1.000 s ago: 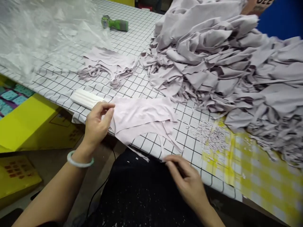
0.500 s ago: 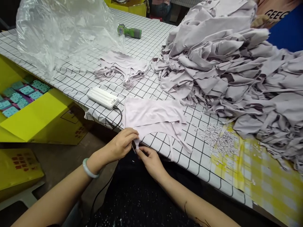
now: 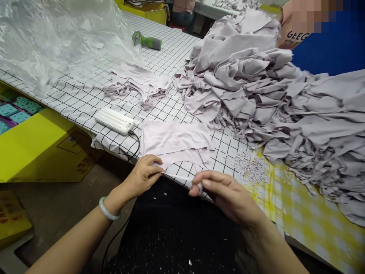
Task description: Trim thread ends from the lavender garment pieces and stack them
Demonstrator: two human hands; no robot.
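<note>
A pale lilac strappy top lies flat at the near edge of the table. My left hand is closed in a pinch on its lower left corner. From there a thin pale strap runs taut to my right hand, whose fingers are closed around its other end. The curved lower edge of the top arches just above the strap. My fingers cover both ends of the strap, so how it joins the top is hidden.
A big heap of lilac garments covers the right side, beside small fabric scraps. Further back lie another lilac garment, a white power bank with a cable, a green handheld tool and clear plastic. Yellow boxes stand left.
My right hand has moved right and up, away from the left, drawing the strap out straight between them. My left hand still pinches the corner. The view has shifted slightly right.
</note>
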